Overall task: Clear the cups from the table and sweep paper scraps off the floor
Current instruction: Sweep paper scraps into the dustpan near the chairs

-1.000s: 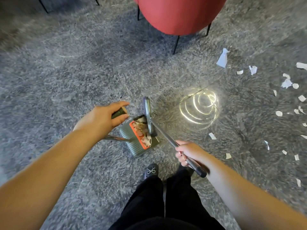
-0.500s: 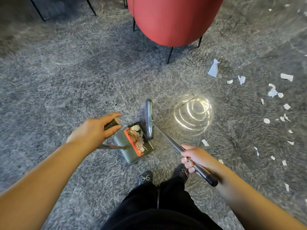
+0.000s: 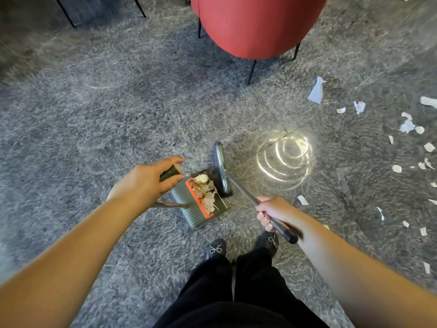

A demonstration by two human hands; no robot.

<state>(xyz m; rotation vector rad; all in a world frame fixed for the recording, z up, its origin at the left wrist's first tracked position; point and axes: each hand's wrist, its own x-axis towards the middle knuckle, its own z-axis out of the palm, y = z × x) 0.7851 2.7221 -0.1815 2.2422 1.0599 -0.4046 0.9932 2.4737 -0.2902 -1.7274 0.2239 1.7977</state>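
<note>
The left hand (image 3: 144, 183) grasps the dustpan (image 3: 201, 204) handle to steady it, while the right hand (image 3: 272, 213) grasps the broom (image 3: 222, 169) so its head pushes paper scraps (image 3: 205, 185) in.

No text, label, brand, number or sign can be read anywhere in the head view. The dustpan (image 3: 201, 204) carries an orange comb strip with no lettering on it, the broom (image 3: 222, 171) is unmarked, and the paper scraps (image 3: 316, 91) show blank white.
</note>
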